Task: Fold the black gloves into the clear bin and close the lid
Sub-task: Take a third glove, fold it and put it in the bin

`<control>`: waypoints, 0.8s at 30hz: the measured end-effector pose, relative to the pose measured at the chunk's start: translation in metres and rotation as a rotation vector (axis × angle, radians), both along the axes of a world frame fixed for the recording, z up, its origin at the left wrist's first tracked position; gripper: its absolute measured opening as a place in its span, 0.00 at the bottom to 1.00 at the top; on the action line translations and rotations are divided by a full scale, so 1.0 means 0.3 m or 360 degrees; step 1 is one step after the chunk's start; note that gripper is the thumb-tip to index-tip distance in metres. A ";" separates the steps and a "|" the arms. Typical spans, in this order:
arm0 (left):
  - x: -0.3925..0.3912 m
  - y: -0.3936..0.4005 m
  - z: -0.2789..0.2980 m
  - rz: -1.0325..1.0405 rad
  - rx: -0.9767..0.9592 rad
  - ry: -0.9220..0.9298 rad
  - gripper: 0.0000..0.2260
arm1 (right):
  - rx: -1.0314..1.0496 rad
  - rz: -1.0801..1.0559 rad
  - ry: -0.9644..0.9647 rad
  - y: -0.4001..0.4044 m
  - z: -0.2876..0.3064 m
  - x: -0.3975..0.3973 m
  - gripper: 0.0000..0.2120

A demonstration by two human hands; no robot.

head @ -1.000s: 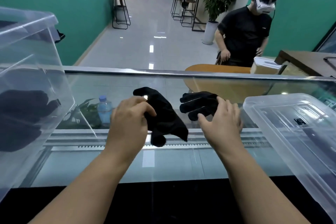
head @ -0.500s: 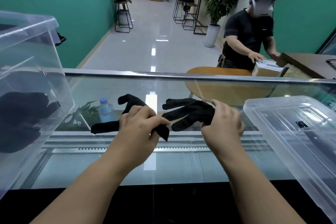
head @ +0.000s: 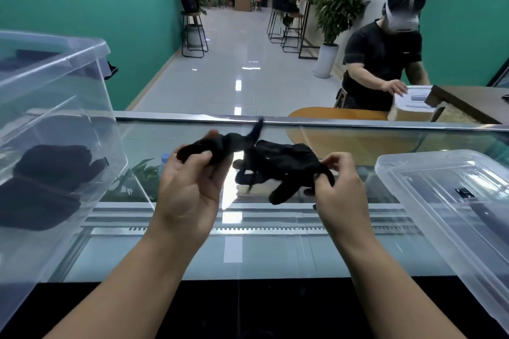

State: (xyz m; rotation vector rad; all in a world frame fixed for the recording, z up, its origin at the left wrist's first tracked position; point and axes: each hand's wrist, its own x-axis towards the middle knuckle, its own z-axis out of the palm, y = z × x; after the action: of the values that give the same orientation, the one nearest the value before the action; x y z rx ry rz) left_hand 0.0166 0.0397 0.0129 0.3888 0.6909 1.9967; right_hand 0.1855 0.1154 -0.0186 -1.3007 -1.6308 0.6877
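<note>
I hold a pair of black gloves [head: 278, 165] in the air above the glass counter. My left hand [head: 190, 190] pinches one end, palm turned up. At the other end my right hand [head: 337, 187] grips the cuff. The glove fingers hang down between my hands. The clear bin [head: 55, 107] stands at the left with its top open, and dark folded gloves [head: 52, 181] lie inside it. Its clear lid [head: 451, 201] rests on the counter at the right.
The glass counter [head: 248, 250] has a metal rail along its far edge. A water bottle [head: 164, 158] and plant leaves show through the glass below. Behind the counter a person in black handles a box at a wooden table [head: 468, 99].
Both hands have lifted and spread apart with the gloves. My left hand has turned palm up, and the gloves are now stretched between my hands.
</note>
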 end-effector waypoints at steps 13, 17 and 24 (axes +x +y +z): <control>-0.042 -0.007 -0.083 0.0614 -0.0694 0.2192 0.07 | 0.0091 -0.0007 0.0219 -0.012 0.004 0.004 0.13; -0.047 -0.004 -0.081 0.0718 -0.0760 0.2250 0.03 | 0.0175 -0.0053 0.0269 -0.011 0.007 0.005 0.10; -0.064 0.034 -0.083 0.0363 -0.0711 0.0601 0.03 | 0.0204 0.0012 0.0389 -0.020 0.025 0.006 0.16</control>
State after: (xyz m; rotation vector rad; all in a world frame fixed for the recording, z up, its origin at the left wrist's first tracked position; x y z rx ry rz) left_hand -0.0026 0.0499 -0.0119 0.4331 1.4412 1.9197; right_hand 0.1874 0.1094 -0.0111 -1.0751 -1.4567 0.7057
